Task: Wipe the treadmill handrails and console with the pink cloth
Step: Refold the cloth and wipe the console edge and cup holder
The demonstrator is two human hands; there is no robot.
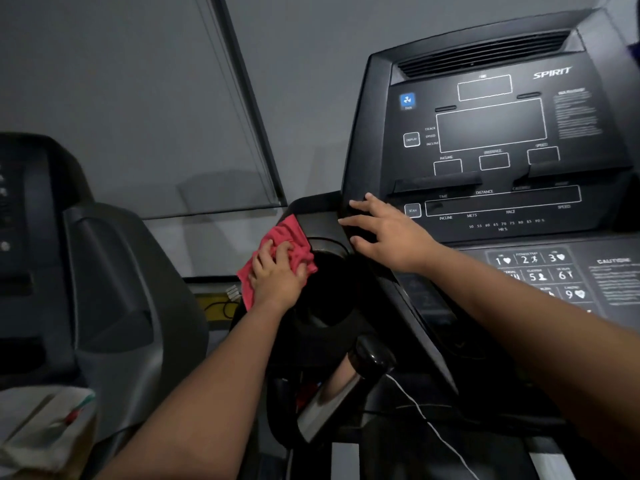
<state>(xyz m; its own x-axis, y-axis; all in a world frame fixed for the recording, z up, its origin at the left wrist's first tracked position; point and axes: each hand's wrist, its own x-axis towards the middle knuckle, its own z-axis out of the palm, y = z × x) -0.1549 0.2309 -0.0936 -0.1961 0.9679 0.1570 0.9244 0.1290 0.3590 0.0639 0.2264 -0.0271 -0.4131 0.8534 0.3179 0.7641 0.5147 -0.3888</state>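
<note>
Here, left hand (278, 271) clutching pink cloth (273, 251) beside cup holder (329, 289), right hand (388, 233) spread flat on console (485, 140).

left arm (194, 386): bare, sleeveless | right arm (526, 299): bare, sleeveless

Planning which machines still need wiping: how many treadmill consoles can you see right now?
2. One console, marked SPIRIT, is ahead on the right, with the right hand on its left edge. A second console shows partly at the left frame edge. Others may lie outside the view.
</note>
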